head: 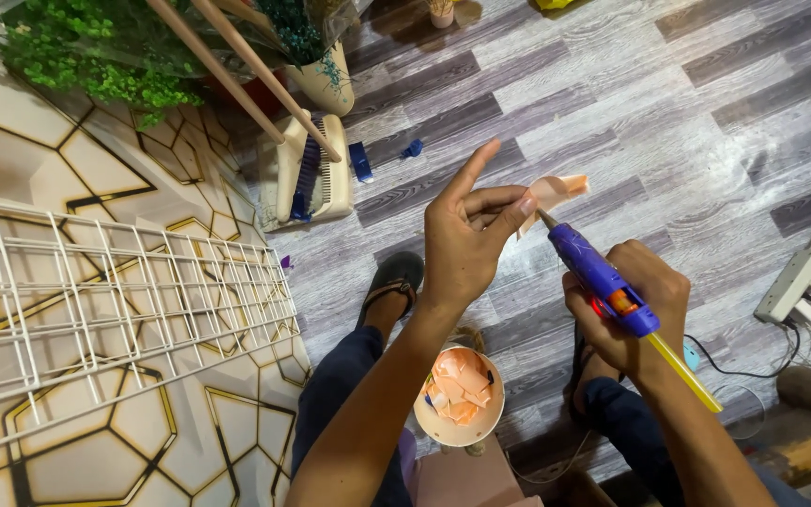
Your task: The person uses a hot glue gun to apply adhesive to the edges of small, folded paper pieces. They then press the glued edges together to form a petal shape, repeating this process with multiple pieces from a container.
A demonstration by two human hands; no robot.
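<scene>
Left hand (466,244) pinches a peach petal (556,192); right hand (626,310) grips the glue gun (603,279), nozzle touching it.

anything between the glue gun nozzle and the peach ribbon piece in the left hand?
Nothing. In the head view the glue gun nozzle tip sits right at the peach ribbon piece pinched by the left hand; only floor shows behind. The right hand grips the gun.

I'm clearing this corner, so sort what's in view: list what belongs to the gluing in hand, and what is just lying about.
In use:
- left hand pinching a peach petal piece
- right hand gripping the purple glue gun
- bowl of peach pieces between the knees

Lying about:
- white wire grid
- dustpan and brush
- greenery
- power strip
</scene>
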